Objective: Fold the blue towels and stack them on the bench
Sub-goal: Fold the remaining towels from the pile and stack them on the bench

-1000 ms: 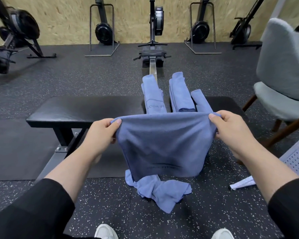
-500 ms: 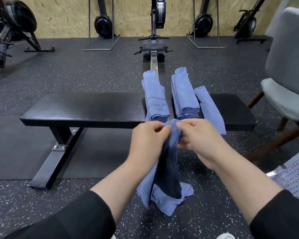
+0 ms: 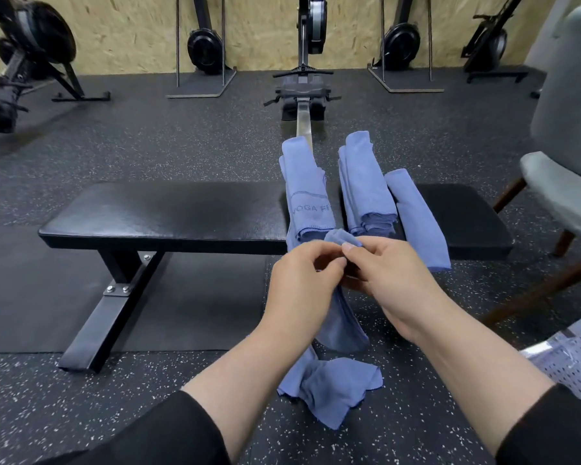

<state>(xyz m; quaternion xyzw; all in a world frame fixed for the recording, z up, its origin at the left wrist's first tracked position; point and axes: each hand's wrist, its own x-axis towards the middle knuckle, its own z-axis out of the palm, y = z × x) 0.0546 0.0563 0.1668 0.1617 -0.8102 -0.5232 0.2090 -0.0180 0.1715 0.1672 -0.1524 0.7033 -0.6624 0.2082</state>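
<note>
The towels (image 3: 366,186) are soft matt blue cloth, fine-woven, with stitched hems, and one carries printed lettering. The counter (image 3: 182,213) has a black padded top, leather-like with a slight sheen, on matt black painted metal legs (image 3: 114,310) joined with bright bolts. The floor (image 3: 148,146) is rough black rubber flecked white. The wall (image 3: 121,28) is coarse, unfinished chipboard. The chair (image 3: 567,135) has nubby grey fabric on smooth brown wooden legs. The sleeves (image 3: 155,434) are plain matt black cloth

A black padded bench (image 3: 168,213) stands on speckled rubber floor (image 3: 182,142). Three folded blue towels (image 3: 366,182) lie across its right half, side by side.
</note>
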